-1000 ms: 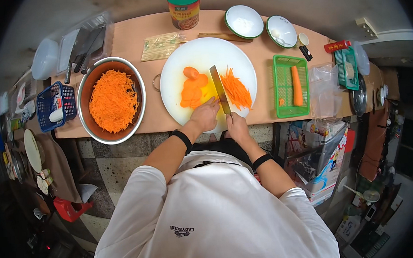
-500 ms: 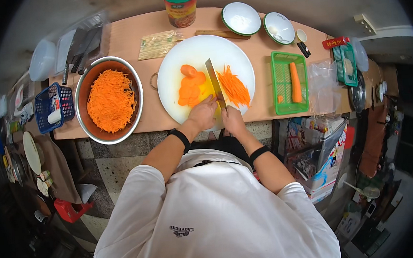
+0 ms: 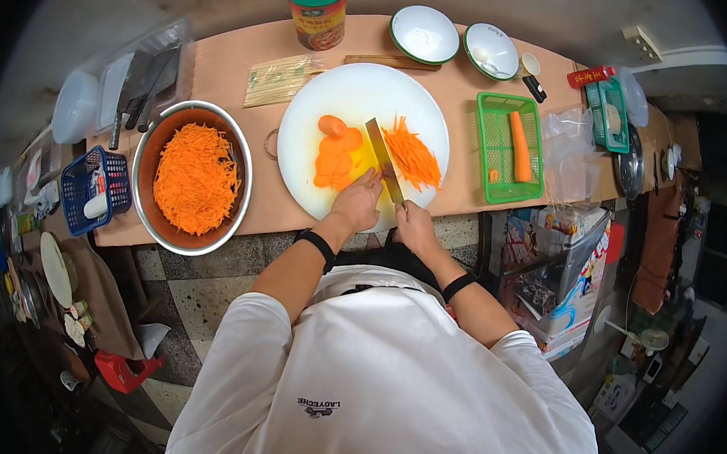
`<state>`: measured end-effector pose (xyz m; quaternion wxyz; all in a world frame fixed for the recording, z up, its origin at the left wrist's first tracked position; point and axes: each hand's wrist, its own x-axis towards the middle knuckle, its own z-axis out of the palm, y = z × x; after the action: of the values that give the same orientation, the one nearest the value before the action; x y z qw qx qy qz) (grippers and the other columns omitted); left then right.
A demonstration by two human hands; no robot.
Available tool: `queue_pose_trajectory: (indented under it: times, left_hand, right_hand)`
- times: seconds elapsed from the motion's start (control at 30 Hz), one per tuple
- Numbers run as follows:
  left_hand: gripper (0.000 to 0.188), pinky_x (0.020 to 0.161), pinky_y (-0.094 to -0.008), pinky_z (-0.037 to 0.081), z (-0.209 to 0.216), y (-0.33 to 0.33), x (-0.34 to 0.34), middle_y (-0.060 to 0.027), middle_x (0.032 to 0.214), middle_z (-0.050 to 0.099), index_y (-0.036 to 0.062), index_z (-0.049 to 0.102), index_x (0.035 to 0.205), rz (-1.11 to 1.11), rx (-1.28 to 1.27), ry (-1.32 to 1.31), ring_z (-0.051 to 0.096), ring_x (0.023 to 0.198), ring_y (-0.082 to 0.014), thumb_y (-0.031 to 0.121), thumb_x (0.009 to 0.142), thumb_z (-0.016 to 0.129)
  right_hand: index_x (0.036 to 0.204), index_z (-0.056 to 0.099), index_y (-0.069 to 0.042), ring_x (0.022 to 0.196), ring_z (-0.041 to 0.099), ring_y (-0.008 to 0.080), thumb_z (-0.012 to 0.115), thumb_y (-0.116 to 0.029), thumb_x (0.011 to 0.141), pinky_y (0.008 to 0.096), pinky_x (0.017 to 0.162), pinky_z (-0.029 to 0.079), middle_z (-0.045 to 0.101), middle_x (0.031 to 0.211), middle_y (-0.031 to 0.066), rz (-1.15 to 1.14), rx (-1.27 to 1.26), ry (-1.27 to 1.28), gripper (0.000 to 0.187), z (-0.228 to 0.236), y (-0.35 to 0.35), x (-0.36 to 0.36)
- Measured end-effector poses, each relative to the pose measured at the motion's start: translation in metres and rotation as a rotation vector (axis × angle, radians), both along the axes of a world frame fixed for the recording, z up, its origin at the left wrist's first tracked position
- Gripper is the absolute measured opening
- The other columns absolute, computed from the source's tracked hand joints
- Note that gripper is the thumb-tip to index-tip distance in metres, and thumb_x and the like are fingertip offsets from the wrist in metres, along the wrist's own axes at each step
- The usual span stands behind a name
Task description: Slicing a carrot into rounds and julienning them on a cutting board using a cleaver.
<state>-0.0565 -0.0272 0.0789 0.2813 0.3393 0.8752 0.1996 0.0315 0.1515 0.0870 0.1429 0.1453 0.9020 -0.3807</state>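
My right hand (image 3: pixel 417 228) is wrapped round the handle of a kitchen knife (image 3: pixel 380 147), whose broad blade points away from me over a round white cutting board (image 3: pixel 305 109). The fingertips of my left hand (image 3: pixel 358 205) press down on carrot slices right beside the blade's left face; the pieces beneath them are mostly hidden. Overlapping carrot slices (image 3: pixel 336 155) fan out beyond that hand, on the board's left half. Against the right of the blade lies a heap of thin carrot strips (image 3: pixel 412 156).
Left of the board stands a metal basin (image 3: pixel 247 184) full of shredded carrot (image 3: pixel 195 180). A green basket (image 3: pixel 488 146) with a whole carrot (image 3: pixel 521 148) sits to the right. Bamboo skewers (image 3: pixel 279 79), a green-lidded tub (image 3: pixel 319 19) and two white bowls (image 3: pixel 424 31) line the back.
The knife and my right hand have drawn back a little toward me. My left hand stays beside the blade, pressing on the slices.
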Motion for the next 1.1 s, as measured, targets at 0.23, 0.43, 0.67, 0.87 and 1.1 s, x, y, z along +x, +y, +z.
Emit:
queue_pose_trajectory:
  times: [0.23,0.43,0.67,0.87,1.1]
  left_hand:
    - [0.069,0.127,-0.0395,0.035,-0.002,-0.001,0.002,-0.0261,0.160,0.049,-0.0101,0.054,0.143,0.020,0.016,0.000,0.037,0.156,-0.0360,0.017,0.083,0.074]
    - [0.071,0.127,-0.0406,0.036,-0.004,0.000,0.004,-0.0266,0.158,0.050,-0.0103,0.053,0.143,0.049,0.070,0.003,0.038,0.155,-0.0378,0.015,0.081,0.076]
    - [0.072,0.127,-0.0398,0.036,0.000,0.000,0.002,-0.0265,0.156,0.052,-0.0092,0.054,0.144,0.045,0.039,0.009,0.040,0.154,-0.0378,0.015,0.080,0.077]
    - [0.073,0.127,-0.0394,0.036,0.002,0.000,0.001,-0.0266,0.157,0.052,-0.0110,0.054,0.143,0.049,0.075,-0.009,0.039,0.155,-0.0375,0.014,0.078,0.076]
    - [0.072,0.127,-0.0394,0.035,-0.003,0.000,0.004,-0.0259,0.158,0.050,-0.0115,0.055,0.142,0.051,0.052,-0.009,0.037,0.156,-0.0364,0.015,0.079,0.075]
  right_hand:
    - [0.094,0.063,0.008,0.053,0.068,0.0342,0.053,-0.022,0.108,0.0456,0.053,0.055,0.066,0.066,0.0245,0.010,-0.048,-0.009,0.035,-0.025,0.002,0.017]
    - [0.093,0.061,0.008,0.048,0.065,0.0260,0.051,-0.020,0.109,0.0396,0.045,0.053,0.063,0.060,0.0174,0.065,-0.020,0.046,0.034,-0.043,0.007,0.029]
    - [0.090,0.067,0.008,0.083,0.067,0.0550,0.054,-0.021,0.104,0.0591,0.075,0.053,0.067,0.083,0.0366,0.052,0.045,0.084,0.034,-0.015,-0.010,-0.027]
    - [0.093,0.066,0.009,0.087,0.067,0.0564,0.055,-0.023,0.104,0.0599,0.078,0.052,0.067,0.087,0.0381,-0.085,-0.040,0.023,0.035,-0.006,-0.005,-0.045]
    - [0.096,0.067,0.006,0.090,0.067,0.0560,0.055,-0.027,0.106,0.0576,0.079,0.053,0.067,0.087,0.0373,0.006,0.033,-0.058,0.037,0.000,-0.002,-0.005]
